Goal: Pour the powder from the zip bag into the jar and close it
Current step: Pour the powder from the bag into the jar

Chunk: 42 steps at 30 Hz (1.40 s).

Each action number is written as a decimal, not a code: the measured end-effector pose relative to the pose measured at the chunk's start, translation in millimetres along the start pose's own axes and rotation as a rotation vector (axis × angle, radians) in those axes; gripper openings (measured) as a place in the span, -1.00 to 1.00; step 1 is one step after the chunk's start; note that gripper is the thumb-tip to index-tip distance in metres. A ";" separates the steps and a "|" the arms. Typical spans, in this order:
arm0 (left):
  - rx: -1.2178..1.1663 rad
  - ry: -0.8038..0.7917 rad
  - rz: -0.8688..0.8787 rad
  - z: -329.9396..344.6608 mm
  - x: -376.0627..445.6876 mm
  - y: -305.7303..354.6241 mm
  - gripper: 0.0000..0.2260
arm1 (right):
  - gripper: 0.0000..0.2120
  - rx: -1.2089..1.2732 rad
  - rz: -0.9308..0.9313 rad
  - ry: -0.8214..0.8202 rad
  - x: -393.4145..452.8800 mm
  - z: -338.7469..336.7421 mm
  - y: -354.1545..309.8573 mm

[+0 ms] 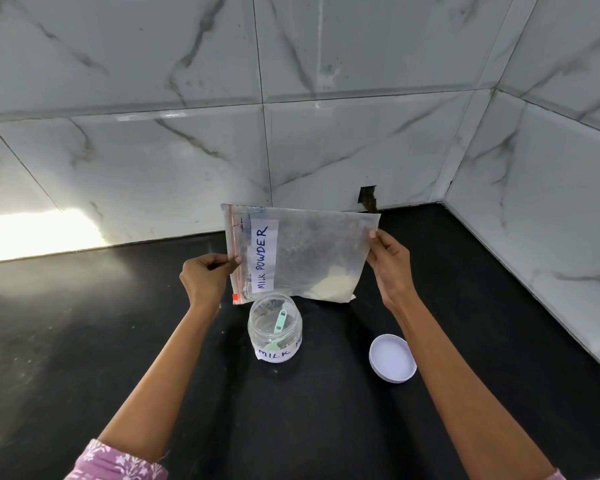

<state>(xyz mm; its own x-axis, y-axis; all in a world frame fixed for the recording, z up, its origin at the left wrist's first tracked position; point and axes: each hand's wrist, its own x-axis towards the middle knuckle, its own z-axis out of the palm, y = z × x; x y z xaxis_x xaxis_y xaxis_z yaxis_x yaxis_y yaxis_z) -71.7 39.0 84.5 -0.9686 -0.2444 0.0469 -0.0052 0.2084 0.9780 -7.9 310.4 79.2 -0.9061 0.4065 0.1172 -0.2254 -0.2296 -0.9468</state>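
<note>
The lid point(392, 357) lay off on the bench point(84, 341) at 3 o'clock of the open jar point(274, 328). Above the jar, my left hand point(205, 277) pinched the zip bag point(298, 252) at its zipper edge and my right hand point(388, 259) pinched the opposite edge, holding it sideways so the powder point(331, 284) settled low.

zip bag point(302, 254) — 1; jar point(274, 329) — 1; lid point(392, 357) — 1; scoop point(280, 320) — 1; hands — 2
</note>
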 end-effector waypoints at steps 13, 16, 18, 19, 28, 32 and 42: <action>-0.015 -0.021 -0.022 2.5 7.4 3.1 -0.88 | -0.61 -0.572 0.326 -0.202 6.3 -16.7 56.5; -0.024 -0.021 -0.018 4.8 9.3 5.3 -0.89 | -0.71 -0.552 0.282 -0.087 9.7 -16.3 54.1; -0.041 -0.015 -0.022 5.7 9.5 6.5 -0.89 | -0.78 -0.477 0.267 -0.036 9.3 -14.6 50.3; -0.055 -0.010 -0.024 6.1 9.6 7.6 -0.90 | -0.80 -0.449 0.265 -0.047 8.7 -13.6 47.3; -0.268 -0.058 0.024 4.4 17.1 51.9 -0.92 | -0.74 -0.235 0.277 -0.195 9.9 -10.9 -4.9; -0.311 -0.143 0.058 -15.1 16.5 73.5 -0.93 | -0.59 -0.215 0.233 -0.271 1.3 -13.9 -24.7; -0.328 -0.244 0.034 -57.6 -14.9 87.7 -0.94 | -0.69 -0.165 0.290 -0.357 -22.9 -10.8 -63.2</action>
<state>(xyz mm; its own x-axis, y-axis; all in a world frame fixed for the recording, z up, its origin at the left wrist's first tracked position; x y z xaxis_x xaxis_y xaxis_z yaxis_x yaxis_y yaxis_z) -43.4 6.4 181.2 -0.9976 -0.0025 0.0697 0.0695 -0.1103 0.9915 30.9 325.1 133.1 -0.9959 0.0109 -0.0902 0.0880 -0.1332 -0.9872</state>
